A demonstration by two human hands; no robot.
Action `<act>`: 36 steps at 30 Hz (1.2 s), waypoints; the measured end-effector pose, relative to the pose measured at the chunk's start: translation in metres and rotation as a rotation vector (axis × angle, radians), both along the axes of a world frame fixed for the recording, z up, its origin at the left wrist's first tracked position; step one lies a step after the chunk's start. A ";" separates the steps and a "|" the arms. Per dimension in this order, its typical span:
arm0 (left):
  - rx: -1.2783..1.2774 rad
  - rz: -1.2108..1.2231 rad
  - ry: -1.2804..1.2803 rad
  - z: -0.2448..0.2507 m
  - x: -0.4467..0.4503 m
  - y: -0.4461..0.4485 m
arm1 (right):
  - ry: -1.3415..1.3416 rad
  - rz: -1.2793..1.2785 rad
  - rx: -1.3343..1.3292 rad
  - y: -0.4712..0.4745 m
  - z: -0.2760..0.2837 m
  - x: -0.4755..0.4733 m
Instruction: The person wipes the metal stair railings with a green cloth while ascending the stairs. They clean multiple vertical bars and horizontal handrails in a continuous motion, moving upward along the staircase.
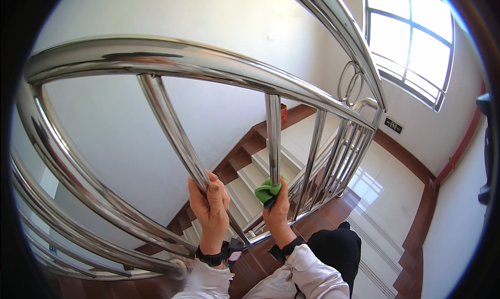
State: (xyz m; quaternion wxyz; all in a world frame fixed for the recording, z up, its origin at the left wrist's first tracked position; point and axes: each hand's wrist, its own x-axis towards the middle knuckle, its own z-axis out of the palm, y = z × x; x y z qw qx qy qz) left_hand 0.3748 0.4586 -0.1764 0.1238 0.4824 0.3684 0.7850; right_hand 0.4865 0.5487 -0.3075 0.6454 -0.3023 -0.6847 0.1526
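My left hand [212, 205] is closed around a stainless steel baluster [170, 127] of the stair railing, low on the post. A folded green cloth [268, 190] sits in my right hand [278, 213], which wraps it around the lower part of another steel baluster [274, 139] to the right. Above both hands runs the thick polished handrail [203, 57], curving down toward the landing. Dark straps circle both wrists, and the left one carries a small device [234, 256]. Part of the cloth is hidden behind the post and my fingers.
Light-tiled stairs [250, 191] with brown edging descend beyond the railing. A tiled landing [394, 174] lies to the right, beneath a bright window [410, 37]. An exit sign [393, 125] is low on the wall. A red container [283, 113] stands on the far stairs.
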 end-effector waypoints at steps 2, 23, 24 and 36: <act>-0.039 -0.028 -0.033 -0.014 0.000 -0.004 | 0.051 0.117 -0.171 -0.003 -0.003 -0.001; -0.009 0.107 -0.070 -0.094 -0.003 -0.018 | -0.104 0.517 0.448 -0.055 0.189 -0.060; -0.030 0.107 -0.084 -0.099 -0.006 -0.017 | -0.111 0.545 0.408 -0.055 0.179 -0.060; -0.147 0.116 -0.143 -0.120 0.003 -0.029 | -0.108 0.632 0.028 -0.065 0.111 -0.053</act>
